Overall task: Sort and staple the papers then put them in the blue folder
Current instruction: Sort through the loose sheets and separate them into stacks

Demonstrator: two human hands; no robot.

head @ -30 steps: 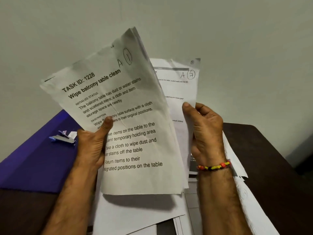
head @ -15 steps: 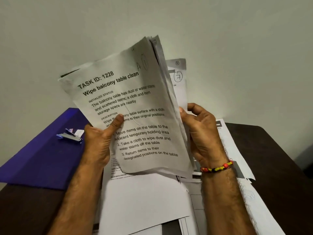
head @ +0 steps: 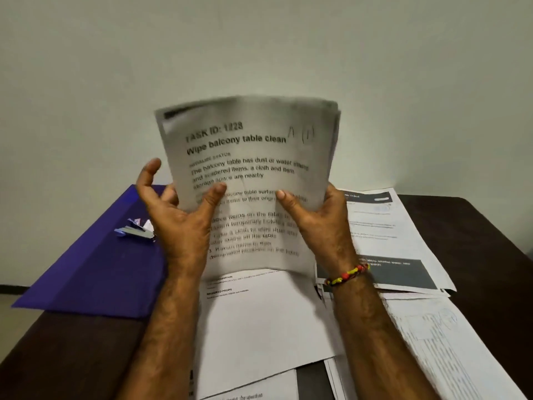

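Observation:
I hold a stack of printed sheets [head: 253, 157] upright in front of me, above the table. Its top page reads "TASK ID: 1228, Wipe balcony table clean" and is marked A 1. My left hand [head: 178, 217] grips the stack's left edge with the thumb on the front and the forefinger raised. My right hand [head: 317, 220] grips the right edge, thumb on the front. The blue folder [head: 95, 269] lies flat at the left of the table. A small metal stapler [head: 135, 230] rests on it.
Loose printed papers [head: 403, 243] lie spread over the dark wooden table [head: 476, 226] to the right, and more sheets [head: 259, 321] lie under my forearms. A plain pale wall stands behind the table. The folder's left corner overhangs the table edge.
The sheet my right hand held apart has joined the stack. The stack has turned square to me and dropped lower, and now both hands hold it together.

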